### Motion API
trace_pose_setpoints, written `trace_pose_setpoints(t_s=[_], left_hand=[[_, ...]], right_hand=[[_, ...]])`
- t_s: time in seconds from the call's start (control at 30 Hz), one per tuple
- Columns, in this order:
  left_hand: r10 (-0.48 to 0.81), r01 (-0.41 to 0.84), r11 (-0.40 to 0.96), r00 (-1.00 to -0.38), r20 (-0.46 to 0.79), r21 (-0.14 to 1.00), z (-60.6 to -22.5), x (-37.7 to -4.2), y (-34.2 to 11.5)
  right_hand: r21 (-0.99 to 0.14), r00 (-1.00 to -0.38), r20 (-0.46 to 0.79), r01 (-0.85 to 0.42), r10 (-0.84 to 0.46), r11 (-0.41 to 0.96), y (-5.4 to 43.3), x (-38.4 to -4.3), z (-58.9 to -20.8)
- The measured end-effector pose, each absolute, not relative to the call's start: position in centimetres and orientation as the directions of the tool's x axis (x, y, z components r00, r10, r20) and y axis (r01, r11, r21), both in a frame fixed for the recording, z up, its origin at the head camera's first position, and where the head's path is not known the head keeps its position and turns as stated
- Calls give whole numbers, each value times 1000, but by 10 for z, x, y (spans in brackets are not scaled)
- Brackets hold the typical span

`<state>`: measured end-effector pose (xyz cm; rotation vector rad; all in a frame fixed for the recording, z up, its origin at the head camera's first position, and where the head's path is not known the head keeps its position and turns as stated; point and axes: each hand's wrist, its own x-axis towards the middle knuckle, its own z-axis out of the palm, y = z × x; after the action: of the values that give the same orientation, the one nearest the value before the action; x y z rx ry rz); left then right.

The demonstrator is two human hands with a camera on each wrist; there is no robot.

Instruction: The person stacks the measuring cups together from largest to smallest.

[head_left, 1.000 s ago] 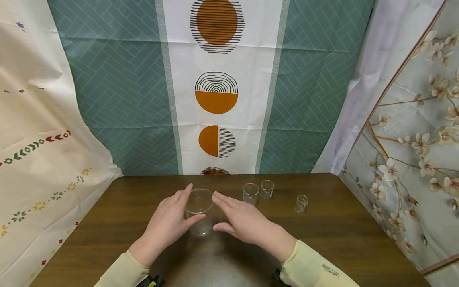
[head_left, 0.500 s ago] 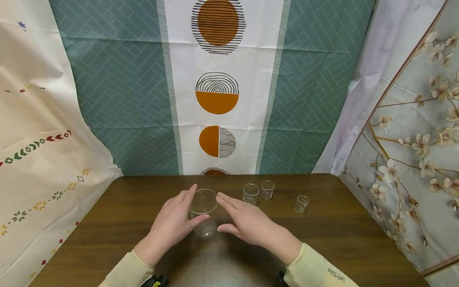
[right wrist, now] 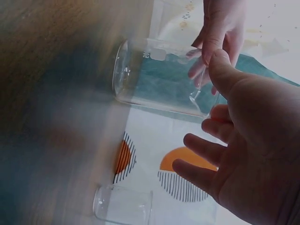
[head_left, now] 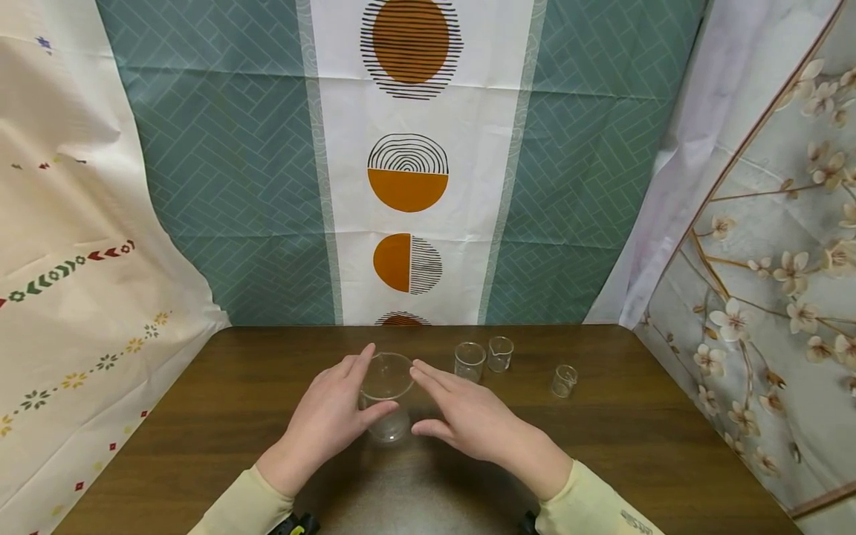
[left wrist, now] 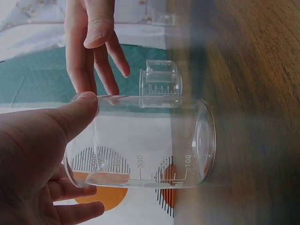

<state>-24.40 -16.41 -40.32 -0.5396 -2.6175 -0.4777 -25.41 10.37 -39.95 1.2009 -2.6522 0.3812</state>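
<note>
A large clear glass beaker (head_left: 389, 425) with white graduation marks stands upright at mid-table. My left hand (head_left: 332, 409) holds it near the rim, thumb on the near side and fingers around the left. In the left wrist view the thumb lies against the glass of the beaker (left wrist: 140, 140). My right hand (head_left: 471, 416) is at the beaker's right side, fingers extended and spread, with the fingertips right at the rim. The right wrist view shows the right hand (right wrist: 253, 126) with its thumb overlapping the left thumb and its lower fingers apart from the glass.
Right of the large beaker stand a smaller beaker (head_left: 469, 362) and, just behind it, another small one (head_left: 500, 354). The smallest beaker (head_left: 565, 380) is farther right. A patterned curtain (head_left: 408, 186) hangs behind the brown wooden table (head_left: 254, 371).
Both hands and the large beaker have shifted slightly to the right across the table, towards the small beakers. The small beakers stay where they were.
</note>
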Motion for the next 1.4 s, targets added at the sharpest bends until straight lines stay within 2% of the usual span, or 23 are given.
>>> trace_pose_setpoints(t_s=[0.97,1.4], left_hand=[[342,475,858,-813,471,196,-409,-243,-155],[383,490,850,-825,416,191,-405,-242,-158]], right_hand=[[-150,-638,314,-765,-704,626,115,-246,-397],[-135,-651,290,-753,-701,644,119,-243,-391]])
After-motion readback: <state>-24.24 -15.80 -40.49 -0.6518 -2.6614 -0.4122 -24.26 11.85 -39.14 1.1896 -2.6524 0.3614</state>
